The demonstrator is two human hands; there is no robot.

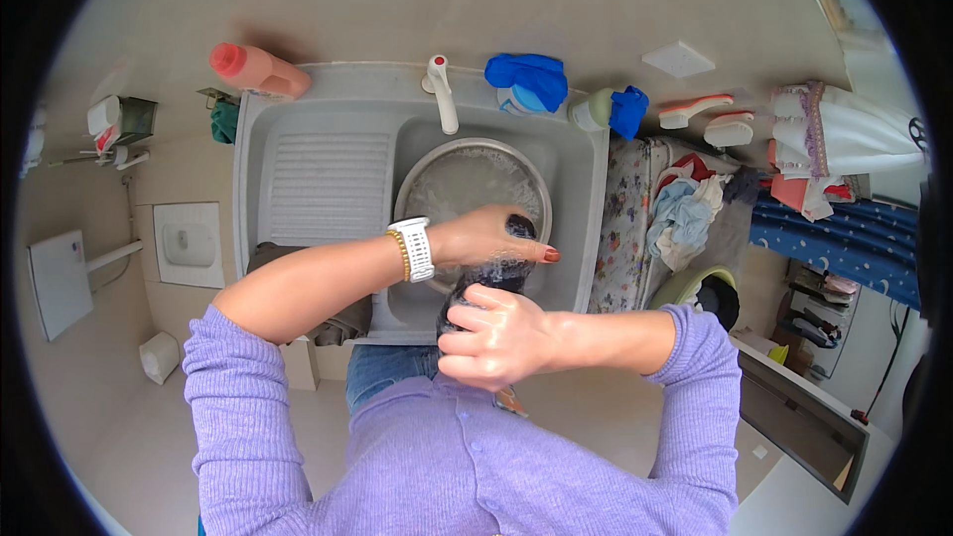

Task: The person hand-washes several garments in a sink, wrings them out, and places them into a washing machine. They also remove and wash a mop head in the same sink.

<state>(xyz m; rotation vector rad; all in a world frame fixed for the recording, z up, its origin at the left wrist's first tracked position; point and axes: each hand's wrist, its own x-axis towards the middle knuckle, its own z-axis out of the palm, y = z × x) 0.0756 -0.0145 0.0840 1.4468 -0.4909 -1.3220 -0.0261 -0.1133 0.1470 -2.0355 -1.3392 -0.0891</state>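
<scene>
A wet, dark cloth (497,277) is stretched between my two hands, with suds on its surface. My left hand (488,234), wearing a white watch at the wrist, grips the upper part, and a bit of cloth shows above the thumb. Lower and nearer my body, my right hand (491,339) is clenched around the other end. Below my left hand is a round metal basin (400,197) of cloudy, foamy water. It stands in the bowl of a grey laundry sink (573,186). The cloth's full shape is hidden by my fingers.
A white tap (444,100) reaches over the basin. Left of it lies a ribbed washboard (327,179); dark cloth (346,320) hangs over the front edge. Along the back stand a pink bottle (260,73) and a blue-covered container (525,82). Clothes (681,219) lie on a flower-patterned cover at right.
</scene>
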